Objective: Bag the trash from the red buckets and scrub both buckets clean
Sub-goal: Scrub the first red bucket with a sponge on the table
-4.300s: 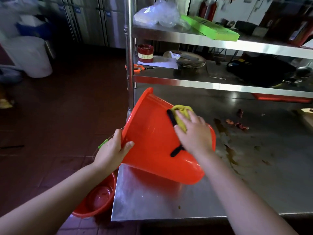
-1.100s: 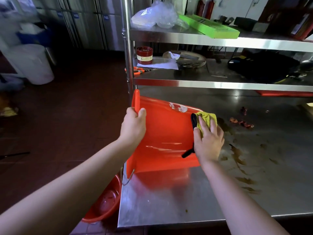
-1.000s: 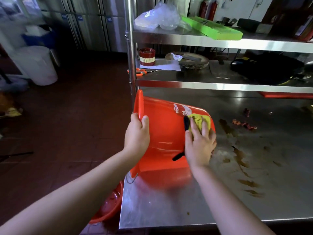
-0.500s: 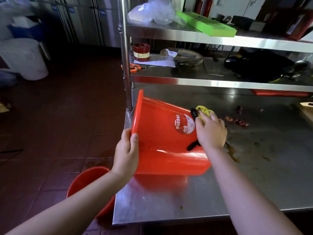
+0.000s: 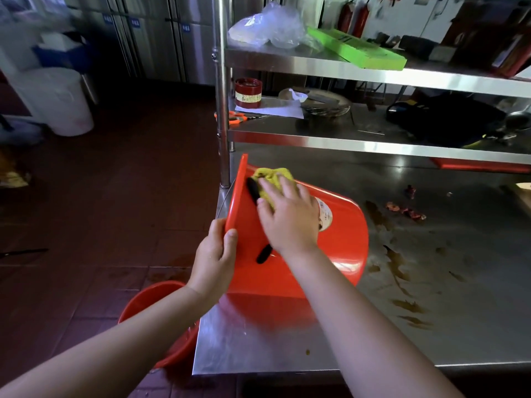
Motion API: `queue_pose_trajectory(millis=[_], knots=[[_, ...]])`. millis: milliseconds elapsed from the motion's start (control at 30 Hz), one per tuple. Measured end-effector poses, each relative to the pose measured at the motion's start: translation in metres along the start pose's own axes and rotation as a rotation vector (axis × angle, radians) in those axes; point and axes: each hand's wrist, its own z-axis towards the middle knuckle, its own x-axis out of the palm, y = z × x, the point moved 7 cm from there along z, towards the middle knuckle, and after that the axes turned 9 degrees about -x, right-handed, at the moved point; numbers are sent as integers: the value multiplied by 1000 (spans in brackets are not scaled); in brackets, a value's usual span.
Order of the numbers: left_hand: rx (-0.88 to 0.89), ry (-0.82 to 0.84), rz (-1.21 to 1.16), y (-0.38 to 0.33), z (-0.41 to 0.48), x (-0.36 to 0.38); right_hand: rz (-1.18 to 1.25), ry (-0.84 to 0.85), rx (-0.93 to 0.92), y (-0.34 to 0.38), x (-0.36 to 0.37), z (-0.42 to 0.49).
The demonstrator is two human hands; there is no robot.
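On bucket [image 5: 339,248], right hand [image 5: 290,219] flat, left hand [image 5: 215,259] gripping

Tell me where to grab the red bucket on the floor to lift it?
Best grab the floor bucket by its rim, reaching down from above on the side away from the steel table. It stands mouth up, and the table edge covers its other side. I can't see a handle on it.

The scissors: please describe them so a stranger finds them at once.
Look at the steel rack above the table. On its lower shelf, at the left end by the post, lie the scissors. Orange handles set them apart from the red tin and white paper.
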Motion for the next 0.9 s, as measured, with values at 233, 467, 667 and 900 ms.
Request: queue_pose_trajectory(millis=[233,467,667,900], knots=[[-13,73,172,-21,11,-10,-2,88,394,-122,-14,-34],[-384,26,131,-51,85,13,-25,-24,398,-107,-15,-59],[-143,-3,87,-58,46,30,-13,-113,125,-18,-13,-36],[-49,-20,29,-36,38,15,-61,-54,49,-41,-6,-42]])
